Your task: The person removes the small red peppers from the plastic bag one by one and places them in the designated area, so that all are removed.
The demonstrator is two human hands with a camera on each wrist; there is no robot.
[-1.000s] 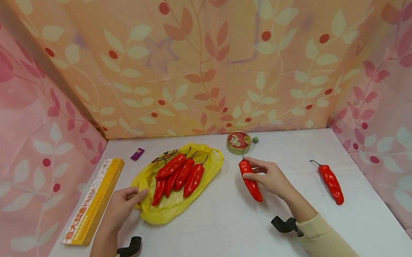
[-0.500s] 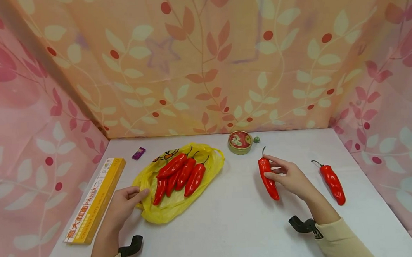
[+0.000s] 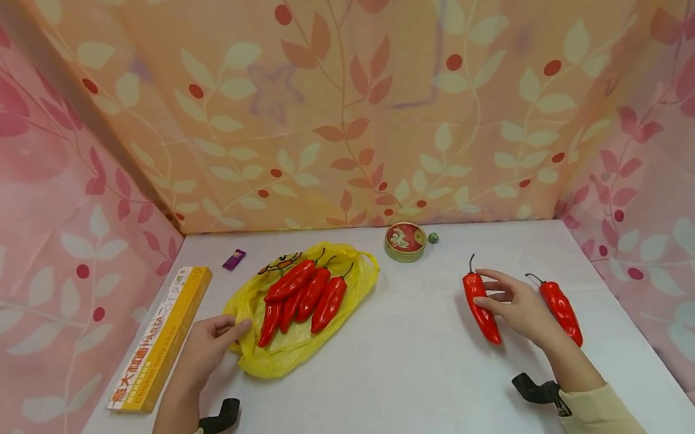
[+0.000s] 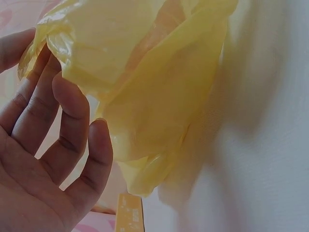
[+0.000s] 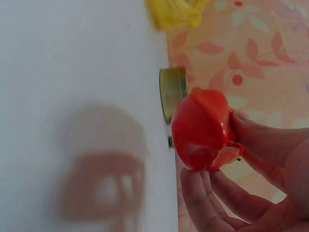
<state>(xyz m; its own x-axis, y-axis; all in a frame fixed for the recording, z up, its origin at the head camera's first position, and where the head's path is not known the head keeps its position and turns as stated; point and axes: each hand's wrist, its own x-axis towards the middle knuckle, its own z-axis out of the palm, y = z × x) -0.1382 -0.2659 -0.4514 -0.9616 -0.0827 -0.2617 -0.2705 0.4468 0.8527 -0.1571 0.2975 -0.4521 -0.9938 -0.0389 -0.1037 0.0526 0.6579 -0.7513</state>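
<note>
My left hand (image 3: 204,349) pinches the near left edge of a yellow plastic bag (image 3: 281,364); in the left wrist view the thumb and fingertips hold the thin film (image 4: 159,111). Several red chili peppers (image 3: 328,303) lie on the spread bag, stems toward the back. My right hand (image 3: 520,309) grips one red chili pepper (image 3: 481,308) between thumb and fingers, stem pointing up and back. The right wrist view shows this pepper (image 5: 200,128) end-on, held above the table with its shadow below. Another red chili pepper (image 3: 561,311) lies just right of that hand, partly covered by it.
A yellow and white pasta box (image 3: 159,341) lies at the left. Behind the bag is a small purple packet (image 3: 234,259). A round red and gold tin (image 3: 405,242) stands at the back beside a small green ball (image 3: 433,237). Patterned cloth walls (image 3: 342,112) enclose the table.
My right hand has carried its chili pepper rightward, away from the bag and tin, toward the pepper lying at the right. The left hand stays at the bag's edge.
</note>
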